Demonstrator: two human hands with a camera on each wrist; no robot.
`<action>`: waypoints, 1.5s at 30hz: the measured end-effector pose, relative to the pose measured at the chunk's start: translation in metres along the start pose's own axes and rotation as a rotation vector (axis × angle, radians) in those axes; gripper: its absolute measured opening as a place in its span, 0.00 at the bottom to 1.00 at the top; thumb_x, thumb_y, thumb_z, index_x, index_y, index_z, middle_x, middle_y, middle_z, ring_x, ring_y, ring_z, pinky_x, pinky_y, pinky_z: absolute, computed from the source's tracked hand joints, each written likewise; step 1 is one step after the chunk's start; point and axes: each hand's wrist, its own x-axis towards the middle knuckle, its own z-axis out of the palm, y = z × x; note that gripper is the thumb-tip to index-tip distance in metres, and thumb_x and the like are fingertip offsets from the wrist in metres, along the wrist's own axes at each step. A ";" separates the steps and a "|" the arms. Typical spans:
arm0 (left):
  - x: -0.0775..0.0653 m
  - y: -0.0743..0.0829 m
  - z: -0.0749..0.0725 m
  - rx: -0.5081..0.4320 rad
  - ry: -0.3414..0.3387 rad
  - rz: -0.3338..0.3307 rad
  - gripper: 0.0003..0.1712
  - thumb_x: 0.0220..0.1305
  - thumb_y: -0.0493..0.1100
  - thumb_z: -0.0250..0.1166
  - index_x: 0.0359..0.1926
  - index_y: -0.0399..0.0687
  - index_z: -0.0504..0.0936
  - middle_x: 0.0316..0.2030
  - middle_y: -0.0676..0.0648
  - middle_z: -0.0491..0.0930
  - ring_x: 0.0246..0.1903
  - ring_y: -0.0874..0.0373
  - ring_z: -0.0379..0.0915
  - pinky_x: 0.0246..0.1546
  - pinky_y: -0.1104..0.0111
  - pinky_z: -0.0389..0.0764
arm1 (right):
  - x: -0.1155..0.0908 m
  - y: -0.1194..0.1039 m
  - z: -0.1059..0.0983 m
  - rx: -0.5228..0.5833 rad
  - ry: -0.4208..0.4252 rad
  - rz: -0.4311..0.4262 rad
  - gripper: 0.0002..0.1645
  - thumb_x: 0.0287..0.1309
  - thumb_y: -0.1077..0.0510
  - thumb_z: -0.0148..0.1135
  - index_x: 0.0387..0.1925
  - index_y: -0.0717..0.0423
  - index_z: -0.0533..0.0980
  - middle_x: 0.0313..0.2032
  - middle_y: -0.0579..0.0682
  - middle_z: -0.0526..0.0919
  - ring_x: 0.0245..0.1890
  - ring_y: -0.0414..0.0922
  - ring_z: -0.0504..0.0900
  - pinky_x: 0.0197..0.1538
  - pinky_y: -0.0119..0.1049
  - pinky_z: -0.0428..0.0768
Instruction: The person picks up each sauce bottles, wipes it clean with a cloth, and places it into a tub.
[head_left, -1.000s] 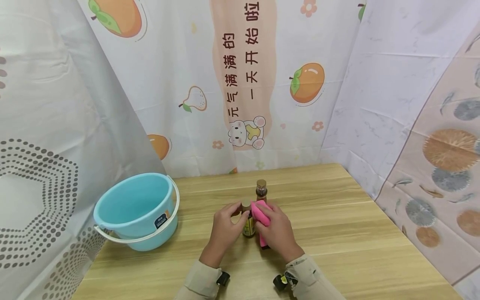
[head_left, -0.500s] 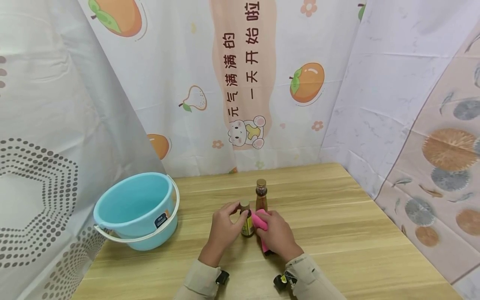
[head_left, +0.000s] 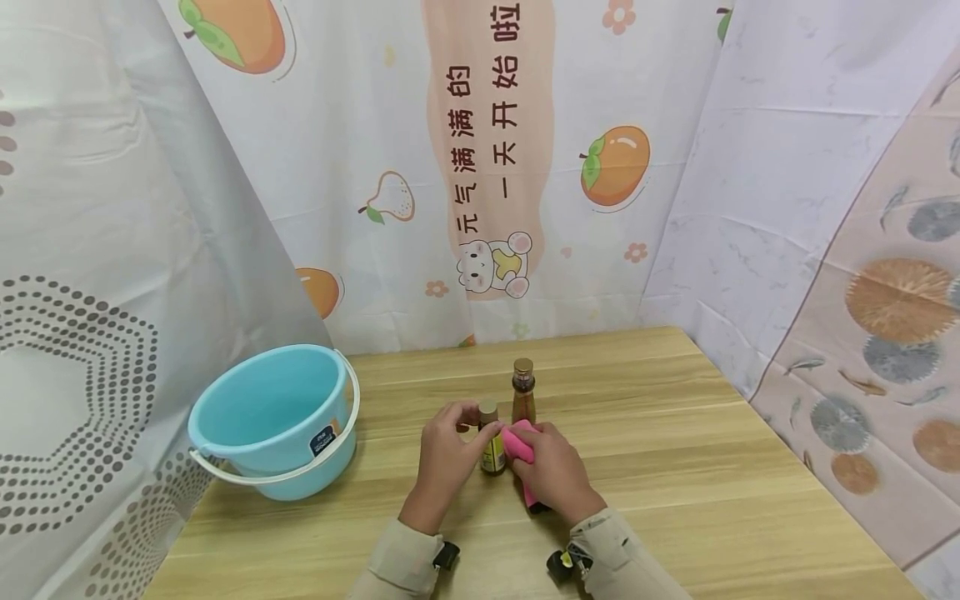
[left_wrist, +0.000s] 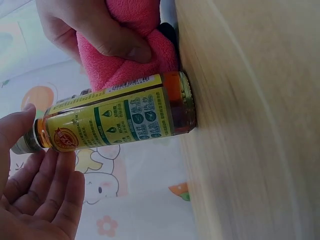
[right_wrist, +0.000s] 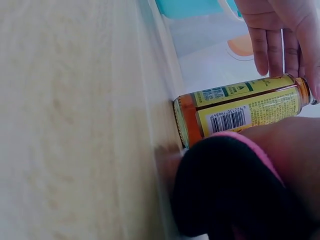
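Observation:
In the head view, a small glass bottle with a yellow label stands upright on the wooden table. My left hand pinches it near the cap, thumb on one side and fingers on the other, as the left wrist view shows. My right hand grips a folded, fuzzy pink cloth with a dark part at its lower end. The cloth lies close against the bottle's right side; whether it touches cannot be told. Behind them stands a taller brown bottle with a gold cap, its lower part hidden by my right hand.
A light blue bucket with a white handle stands at the table's left. Patterned curtains hang behind the table and along both sides. Bare wooden table top stretches to the right of my hands.
The small bottle has shifted slightly left with my left hand. My right hand and the cloth have moved lower and towards me, exposing more of the taller bottle.

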 end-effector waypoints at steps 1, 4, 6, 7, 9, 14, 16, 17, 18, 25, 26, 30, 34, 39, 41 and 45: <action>0.000 0.000 0.000 0.007 0.002 0.003 0.19 0.57 0.51 0.80 0.43 0.46 0.87 0.38 0.54 0.86 0.38 0.59 0.83 0.41 0.61 0.87 | 0.000 0.000 0.000 0.000 0.003 -0.001 0.27 0.58 0.49 0.77 0.60 0.40 0.84 0.53 0.59 0.82 0.41 0.49 0.83 0.41 0.46 0.85; 0.000 -0.001 0.000 0.019 0.004 0.012 0.18 0.58 0.51 0.79 0.43 0.45 0.88 0.38 0.53 0.87 0.38 0.58 0.84 0.41 0.60 0.88 | 0.000 -0.001 0.000 0.001 0.023 -0.010 0.27 0.58 0.51 0.76 0.60 0.41 0.83 0.53 0.59 0.83 0.41 0.49 0.83 0.41 0.46 0.85; 0.000 -0.002 0.000 0.020 0.002 0.016 0.18 0.59 0.51 0.79 0.43 0.44 0.88 0.38 0.53 0.87 0.39 0.58 0.84 0.42 0.60 0.88 | 0.000 -0.002 -0.001 0.001 0.046 -0.022 0.27 0.57 0.52 0.75 0.60 0.41 0.83 0.53 0.59 0.83 0.41 0.49 0.83 0.42 0.46 0.85; 0.000 -0.002 0.000 0.017 -0.001 0.018 0.18 0.60 0.51 0.79 0.43 0.44 0.89 0.39 0.52 0.88 0.39 0.58 0.85 0.42 0.59 0.88 | 0.001 -0.002 -0.001 0.004 0.061 -0.030 0.27 0.57 0.52 0.75 0.60 0.41 0.84 0.52 0.59 0.83 0.40 0.49 0.83 0.41 0.46 0.85; 0.001 -0.002 0.000 0.009 -0.009 0.019 0.17 0.60 0.51 0.78 0.44 0.44 0.89 0.39 0.53 0.88 0.40 0.58 0.85 0.44 0.60 0.88 | 0.001 -0.003 -0.002 0.012 0.094 -0.044 0.27 0.57 0.53 0.75 0.59 0.41 0.84 0.51 0.59 0.84 0.40 0.49 0.84 0.41 0.47 0.86; 0.002 -0.003 0.000 -0.019 -0.029 0.038 0.13 0.62 0.48 0.77 0.43 0.46 0.90 0.40 0.52 0.89 0.42 0.60 0.86 0.45 0.60 0.89 | 0.002 -0.003 -0.002 0.052 0.170 -0.064 0.28 0.56 0.53 0.75 0.60 0.42 0.83 0.51 0.58 0.84 0.41 0.50 0.84 0.41 0.46 0.87; 0.003 -0.003 0.000 -0.027 -0.042 0.049 0.12 0.63 0.48 0.77 0.42 0.46 0.89 0.40 0.51 0.89 0.42 0.60 0.86 0.44 0.61 0.89 | 0.003 -0.003 -0.002 0.078 0.200 -0.075 0.29 0.56 0.53 0.75 0.61 0.41 0.83 0.54 0.58 0.83 0.44 0.52 0.85 0.45 0.48 0.87; 0.003 -0.003 0.000 -0.031 -0.050 0.053 0.11 0.63 0.48 0.76 0.42 0.46 0.89 0.40 0.51 0.89 0.42 0.60 0.87 0.44 0.61 0.89 | 0.004 -0.003 -0.003 0.092 0.215 -0.086 0.30 0.56 0.54 0.75 0.62 0.40 0.82 0.56 0.58 0.83 0.46 0.52 0.85 0.46 0.49 0.87; 0.003 -0.003 0.000 -0.032 -0.057 0.059 0.11 0.64 0.48 0.75 0.42 0.47 0.89 0.40 0.51 0.89 0.42 0.60 0.87 0.44 0.61 0.89 | 0.004 -0.003 -0.003 0.106 0.231 -0.095 0.31 0.56 0.54 0.75 0.63 0.39 0.82 0.57 0.57 0.82 0.48 0.53 0.85 0.49 0.50 0.87; 0.003 -0.003 0.000 -0.033 -0.103 0.081 0.09 0.68 0.48 0.72 0.43 0.49 0.88 0.42 0.51 0.88 0.44 0.59 0.85 0.45 0.63 0.89 | 0.004 -0.006 -0.007 0.173 0.327 -0.153 0.32 0.55 0.57 0.75 0.63 0.40 0.81 0.58 0.53 0.82 0.50 0.50 0.85 0.51 0.49 0.87; 0.003 -0.003 0.000 -0.033 -0.108 0.080 0.09 0.68 0.47 0.72 0.43 0.49 0.89 0.42 0.51 0.88 0.44 0.59 0.85 0.46 0.64 0.89 | 0.004 -0.006 -0.007 0.178 0.334 -0.159 0.33 0.55 0.57 0.75 0.63 0.41 0.81 0.58 0.53 0.82 0.51 0.50 0.85 0.51 0.49 0.86; 0.003 -0.002 0.000 -0.028 -0.117 0.071 0.09 0.68 0.47 0.72 0.45 0.49 0.89 0.44 0.51 0.88 0.45 0.60 0.85 0.47 0.65 0.88 | 0.004 -0.008 -0.009 0.188 0.335 -0.154 0.32 0.54 0.57 0.76 0.63 0.42 0.82 0.58 0.54 0.82 0.51 0.51 0.84 0.53 0.51 0.86; 0.003 -0.001 0.000 -0.022 -0.121 0.065 0.12 0.68 0.47 0.72 0.47 0.46 0.89 0.46 0.50 0.88 0.46 0.59 0.85 0.48 0.63 0.88 | 0.004 -0.007 -0.009 0.175 0.307 -0.133 0.33 0.54 0.58 0.77 0.63 0.43 0.81 0.58 0.55 0.82 0.51 0.52 0.84 0.52 0.50 0.86; 0.003 0.000 -0.002 -0.026 -0.127 0.060 0.14 0.68 0.47 0.72 0.49 0.45 0.89 0.46 0.48 0.88 0.47 0.57 0.86 0.48 0.61 0.89 | 0.004 -0.006 -0.009 0.156 0.239 -0.095 0.31 0.54 0.57 0.76 0.61 0.44 0.83 0.55 0.53 0.82 0.45 0.49 0.83 0.46 0.45 0.86; 0.003 0.000 -0.002 -0.030 -0.127 0.059 0.14 0.69 0.47 0.71 0.49 0.44 0.89 0.47 0.48 0.88 0.47 0.57 0.86 0.48 0.62 0.89 | 0.004 -0.006 -0.009 0.145 0.208 -0.074 0.29 0.54 0.57 0.76 0.60 0.46 0.84 0.54 0.54 0.82 0.43 0.49 0.83 0.43 0.43 0.86; 0.002 0.000 -0.002 -0.029 -0.119 0.076 0.14 0.69 0.46 0.71 0.51 0.44 0.89 0.47 0.47 0.89 0.47 0.56 0.86 0.47 0.62 0.89 | 0.003 -0.004 -0.007 0.104 0.145 -0.038 0.28 0.54 0.56 0.76 0.59 0.48 0.84 0.52 0.56 0.83 0.41 0.49 0.83 0.40 0.42 0.86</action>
